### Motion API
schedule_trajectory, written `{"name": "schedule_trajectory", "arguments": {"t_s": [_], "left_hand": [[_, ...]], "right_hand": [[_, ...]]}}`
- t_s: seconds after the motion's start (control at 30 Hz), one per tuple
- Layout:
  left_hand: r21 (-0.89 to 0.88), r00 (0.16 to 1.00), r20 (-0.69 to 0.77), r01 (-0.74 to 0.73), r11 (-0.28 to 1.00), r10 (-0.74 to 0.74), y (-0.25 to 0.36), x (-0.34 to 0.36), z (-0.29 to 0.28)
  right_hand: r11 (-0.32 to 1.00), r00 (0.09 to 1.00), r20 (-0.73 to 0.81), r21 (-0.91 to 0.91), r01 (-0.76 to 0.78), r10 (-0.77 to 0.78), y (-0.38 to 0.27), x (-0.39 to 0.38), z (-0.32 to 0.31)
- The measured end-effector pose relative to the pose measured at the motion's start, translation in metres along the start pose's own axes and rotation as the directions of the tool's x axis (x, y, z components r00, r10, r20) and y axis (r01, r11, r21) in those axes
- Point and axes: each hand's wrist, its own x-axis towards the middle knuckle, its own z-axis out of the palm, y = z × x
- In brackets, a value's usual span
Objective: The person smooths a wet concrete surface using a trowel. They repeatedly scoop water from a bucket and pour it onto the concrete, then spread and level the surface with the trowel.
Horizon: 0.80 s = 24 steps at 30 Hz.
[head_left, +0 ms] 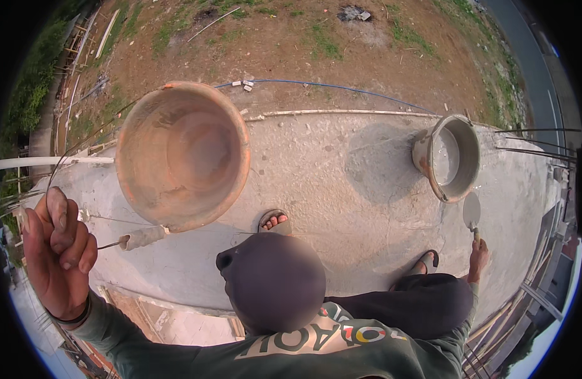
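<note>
My left hand (60, 252) is closed round the thin wire handle (66, 151) of a large orange-brown bucket (136, 170). The bucket's mouth faces up toward me, and its inside looks nearly bare, with a greyish film at the bottom. A pale sleeve (144, 237) sits on the wire near the rim. On the other side, my right hand (478, 256) grips the handle of a trowel (472, 210) with a rounded grey blade. The blade is beside a smaller grey bucket (420, 151), which has some pale wet material inside.
I am on a rough grey concrete slab (303, 164), my sandalled feet (275, 221) apart and knees bent. Beyond its far edge lie bare soil and a blue hose (341, 87). Thin rebar rods (537, 142) stick out at the right. A pale pipe (51, 162) is at the left.
</note>
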Motion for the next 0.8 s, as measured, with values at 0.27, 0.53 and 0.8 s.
{"name": "schedule_trajectory", "arguments": {"t_s": [0.27,0.53,0.8], "left_hand": [[0.443,0.853,-0.520,0.325,0.835,-0.056,-0.039,0.068,-0.215],[0.466,0.499,-0.858,0.855,0.230,-0.118,-0.126,0.047,-0.334],[0.900,0.768,-0.415,0.427,0.093,0.488,-0.078,0.156,-0.194]], "right_hand": [[0.971,0.971,0.008,-0.005,-0.239,0.239,0.022,-0.033,-0.023],[0.801,0.809,-0.027,0.161,-0.577,0.588,0.071,-0.095,0.071],[0.753,0.801,0.091,0.291,-0.590,0.592,0.099,-0.152,0.119]]}}
